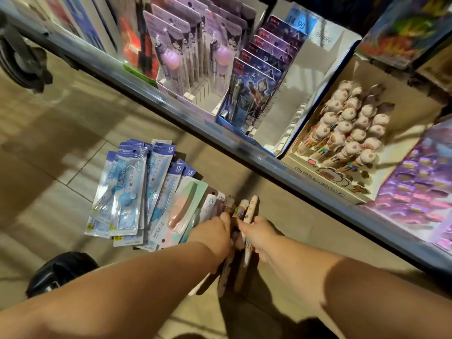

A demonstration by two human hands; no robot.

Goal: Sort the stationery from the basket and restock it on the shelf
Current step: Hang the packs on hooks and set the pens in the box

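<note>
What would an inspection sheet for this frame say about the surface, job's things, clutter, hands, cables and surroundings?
Surface: tiled floor, partly in shadow.
Job's things: ruler packs fanned out on the floor; pens held over them; pen box on the shelf, packed with plush-topped pens.
Clutter: dark object on the floor at lower left, cannot identify.
Hands: left hand and right hand both grip pens, close together.
Cables: nothing seen.
Surroundings: carded pens in shelf dividers; price tag behind them.
</note>
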